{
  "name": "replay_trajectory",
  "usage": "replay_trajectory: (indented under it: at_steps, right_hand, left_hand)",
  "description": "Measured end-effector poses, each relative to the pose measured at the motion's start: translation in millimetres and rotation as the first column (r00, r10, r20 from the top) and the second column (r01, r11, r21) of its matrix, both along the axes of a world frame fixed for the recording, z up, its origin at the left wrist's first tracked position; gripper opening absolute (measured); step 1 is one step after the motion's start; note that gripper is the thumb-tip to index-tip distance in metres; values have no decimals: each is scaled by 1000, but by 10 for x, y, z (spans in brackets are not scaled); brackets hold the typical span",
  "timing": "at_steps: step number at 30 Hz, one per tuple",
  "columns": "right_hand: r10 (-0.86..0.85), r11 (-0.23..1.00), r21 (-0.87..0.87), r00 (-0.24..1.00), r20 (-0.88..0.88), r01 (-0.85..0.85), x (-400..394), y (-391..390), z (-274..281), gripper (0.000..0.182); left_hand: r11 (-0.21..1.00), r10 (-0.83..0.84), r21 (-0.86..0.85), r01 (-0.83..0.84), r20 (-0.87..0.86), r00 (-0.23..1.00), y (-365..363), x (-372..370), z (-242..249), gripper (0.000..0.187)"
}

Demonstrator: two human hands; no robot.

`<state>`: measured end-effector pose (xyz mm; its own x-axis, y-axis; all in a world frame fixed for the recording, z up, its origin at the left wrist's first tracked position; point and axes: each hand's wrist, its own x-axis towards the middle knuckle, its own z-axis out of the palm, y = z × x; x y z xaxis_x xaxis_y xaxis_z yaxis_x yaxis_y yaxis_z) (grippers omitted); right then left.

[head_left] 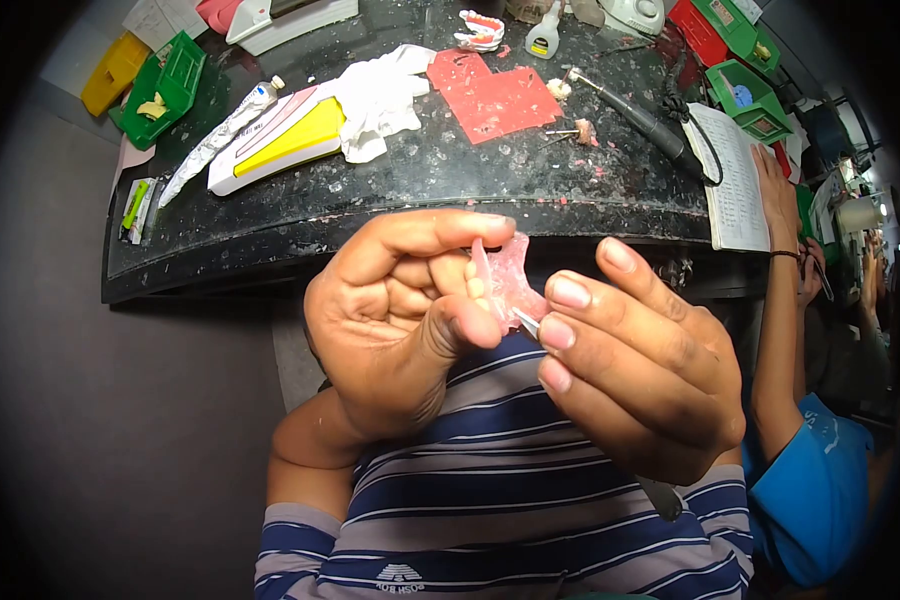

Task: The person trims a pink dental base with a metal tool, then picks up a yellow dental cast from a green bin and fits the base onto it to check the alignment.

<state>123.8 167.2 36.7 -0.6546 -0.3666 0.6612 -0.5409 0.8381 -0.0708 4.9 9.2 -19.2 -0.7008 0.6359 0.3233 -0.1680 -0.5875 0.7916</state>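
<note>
A pink denture plate (512, 277) with several cream teeth along its left side is pinched between the thumb and fingers of my left hand (395, 300), in front of my chest. My right hand (640, 365) is closed around a slim metal tool (527, 321), whose pointed tip touches the lower part of the plate. The tool's middle is hidden by my palm, and its dark flat end (660, 497) sticks out below my hand. Both hands are in the air, near the front edge of the black bench (270, 235).
On the bench lie a red wax sheet (495, 100), crumpled white tissue (382, 100), a yellow-and-white box (280, 140), a foil tube (215, 145), a black handpiece (650, 130), a tooth model (482, 32) and a notebook (735, 185). A person in blue (820, 490) sits at the right, arm on the bench.
</note>
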Motion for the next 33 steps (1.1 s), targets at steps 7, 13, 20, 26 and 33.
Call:
replay_trajectory:
  at_steps: [7, 13, 20, 26, 33]
  right_hand:
    - [59, 993, -94, 996, -63, -65, -25, 22, -112, 14]
    - [22, 992, -128, 986, 165, 0, 130, 76, 87, 26]
    - [67, 990, -132, 975, 213, -39, 127, 101, 60, 27]
    - [76, 985, -166, 979, 189, -45, 66, 82, 15, 24]
    - [79, 981, -188, 988, 131, -54, 35, 79, -32, 19]
  left_hand:
    - [987, 13, -160, -8, 33, 999, -4, -12, 29, 71]
    - [993, -111, 30, 110, 28, 993, 29, -42, 9, 47]
    - [991, -132, 35, 131, 33, 991, 25, -43, 7, 46]
    - [996, -90, 10, 90, -16, 996, 11, -61, -15, 45]
    - [995, -96, -4, 96, -23, 995, 1, -63, -1, 43]
